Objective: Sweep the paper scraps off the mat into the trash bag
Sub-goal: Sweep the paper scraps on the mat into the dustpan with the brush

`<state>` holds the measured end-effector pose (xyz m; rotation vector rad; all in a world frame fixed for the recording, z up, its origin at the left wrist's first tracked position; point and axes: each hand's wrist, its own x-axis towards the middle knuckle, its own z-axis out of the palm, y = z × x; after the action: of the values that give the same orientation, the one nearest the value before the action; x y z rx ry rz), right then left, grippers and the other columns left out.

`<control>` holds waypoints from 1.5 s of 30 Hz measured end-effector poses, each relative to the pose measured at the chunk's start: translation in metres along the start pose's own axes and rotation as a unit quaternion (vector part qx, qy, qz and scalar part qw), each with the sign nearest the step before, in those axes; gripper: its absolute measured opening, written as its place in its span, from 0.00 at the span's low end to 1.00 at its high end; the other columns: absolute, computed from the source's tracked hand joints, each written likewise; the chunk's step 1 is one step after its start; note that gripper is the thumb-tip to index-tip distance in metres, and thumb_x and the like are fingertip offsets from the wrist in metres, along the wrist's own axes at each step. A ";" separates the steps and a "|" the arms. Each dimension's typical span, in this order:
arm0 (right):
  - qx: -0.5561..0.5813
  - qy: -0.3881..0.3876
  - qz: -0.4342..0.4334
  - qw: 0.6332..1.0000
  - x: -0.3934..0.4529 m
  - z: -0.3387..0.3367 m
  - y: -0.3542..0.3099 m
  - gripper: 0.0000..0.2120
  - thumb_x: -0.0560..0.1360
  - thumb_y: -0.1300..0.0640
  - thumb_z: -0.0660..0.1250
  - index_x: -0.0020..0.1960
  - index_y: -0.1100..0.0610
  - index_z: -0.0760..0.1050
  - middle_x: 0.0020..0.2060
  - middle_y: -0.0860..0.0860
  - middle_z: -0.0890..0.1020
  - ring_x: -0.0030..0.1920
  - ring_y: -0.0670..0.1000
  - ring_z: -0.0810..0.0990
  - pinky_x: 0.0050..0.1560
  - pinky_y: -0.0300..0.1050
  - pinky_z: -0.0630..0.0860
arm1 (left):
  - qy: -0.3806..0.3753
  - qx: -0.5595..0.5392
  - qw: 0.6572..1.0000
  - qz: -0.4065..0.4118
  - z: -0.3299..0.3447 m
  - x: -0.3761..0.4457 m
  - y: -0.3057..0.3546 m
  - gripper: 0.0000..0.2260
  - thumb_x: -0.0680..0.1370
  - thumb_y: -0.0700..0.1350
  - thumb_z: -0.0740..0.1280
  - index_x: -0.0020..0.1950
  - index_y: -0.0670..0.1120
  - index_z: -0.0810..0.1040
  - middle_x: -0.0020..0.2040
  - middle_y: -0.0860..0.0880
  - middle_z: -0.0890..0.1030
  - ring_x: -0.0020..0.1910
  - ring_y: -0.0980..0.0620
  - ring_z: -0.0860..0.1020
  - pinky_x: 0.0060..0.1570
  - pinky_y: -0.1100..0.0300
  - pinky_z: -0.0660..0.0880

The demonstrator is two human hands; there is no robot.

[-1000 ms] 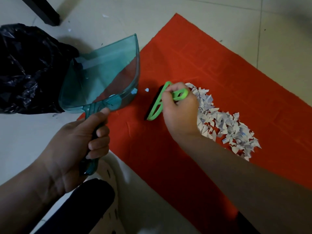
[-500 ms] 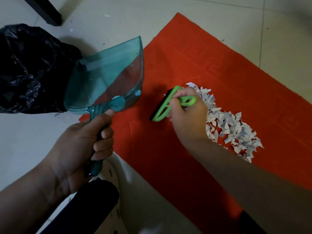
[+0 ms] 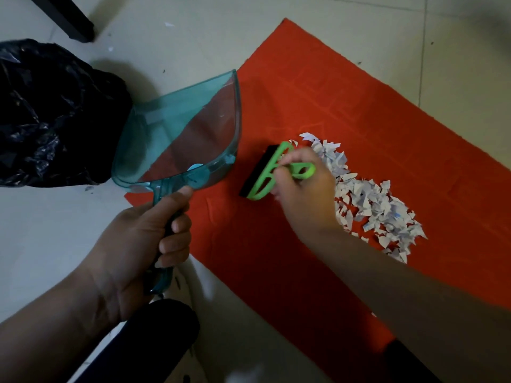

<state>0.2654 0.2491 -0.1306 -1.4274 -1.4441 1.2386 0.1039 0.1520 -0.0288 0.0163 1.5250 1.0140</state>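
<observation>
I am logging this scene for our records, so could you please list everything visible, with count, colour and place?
Translucent teal plastic dustpan: one, teal, held over the mat's left edge.
Green-handled hand brush: one, green and black, on the mat beside the scraps.
White paper scraps: one pile, white, middle of the mat.
Red felt mat: one, red, on the floor.
Black plastic trash bag: one, black, left of the dustpan.
Tiled floor: pale beige.
Dark furniture leg: one, black, top left.
Left hand: grips the dustpan handle.
Right hand: holds the brush.
</observation>
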 end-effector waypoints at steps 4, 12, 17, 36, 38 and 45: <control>-0.005 0.021 -0.008 1.000 -0.009 -0.028 -0.004 0.03 0.70 0.60 0.63 0.40 0.53 0.72 0.32 0.59 0.77 0.32 0.66 0.77 0.30 0.61 0.74 | -0.002 0.013 1.000 0.007 -0.002 0.000 -0.003 0.14 0.78 0.48 0.65 0.36 0.46 0.66 0.23 0.53 0.65 0.17 0.59 0.59 0.15 0.69 0.56; 0.017 0.020 -0.013 1.000 0.016 -0.005 -0.010 0.10 0.75 0.63 0.66 0.41 0.51 0.70 0.38 0.64 0.77 0.34 0.68 0.77 0.32 0.59 0.74 | -0.002 0.039 0.999 0.015 0.007 0.000 -0.012 0.13 0.76 0.49 0.67 0.38 0.46 0.67 0.26 0.51 0.64 0.18 0.59 0.59 0.15 0.68 0.57; -0.028 0.021 0.003 0.999 0.017 -0.025 -0.001 0.05 0.73 0.62 0.65 0.40 0.55 0.71 0.32 0.60 0.76 0.32 0.64 0.75 0.32 0.59 0.76 | -0.001 0.057 0.998 0.016 0.011 0.000 -0.017 0.13 0.78 0.49 0.66 0.38 0.46 0.67 0.24 0.52 0.65 0.19 0.58 0.59 0.16 0.67 0.58; -0.047 0.074 0.018 0.996 0.041 -0.045 0.001 0.08 0.71 0.59 0.63 0.37 0.48 0.69 0.33 0.59 0.77 0.33 0.66 0.76 0.31 0.61 0.74 | -0.004 0.107 0.994 0.016 0.015 -0.001 -0.025 0.14 0.75 0.52 0.68 0.39 0.44 0.69 0.26 0.48 0.63 0.21 0.54 0.59 0.18 0.65 0.57; -0.066 0.070 0.021 0.995 0.030 -0.058 0.002 0.07 0.72 0.60 0.63 0.38 0.50 0.70 0.34 0.64 0.77 0.34 0.69 0.76 0.29 0.60 0.73 | -0.005 0.111 0.994 0.016 0.014 -0.001 -0.025 0.15 0.75 0.53 0.68 0.38 0.44 0.69 0.26 0.48 0.63 0.21 0.54 0.58 0.18 0.65 0.56; -0.067 0.062 0.020 0.996 -0.006 -0.098 -0.005 0.03 0.76 0.61 0.63 0.44 0.58 0.71 0.36 0.65 0.76 0.35 0.68 0.73 0.30 0.60 0.71 | -0.007 0.115 0.993 0.014 0.014 -0.004 -0.027 0.15 0.75 0.53 0.68 0.39 0.44 0.69 0.26 0.48 0.63 0.21 0.54 0.59 0.19 0.64 0.56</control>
<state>0.3588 0.2561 -0.1001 -1.6014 -1.4435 1.0733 0.1301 0.1411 -0.0399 0.2069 1.6249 0.8529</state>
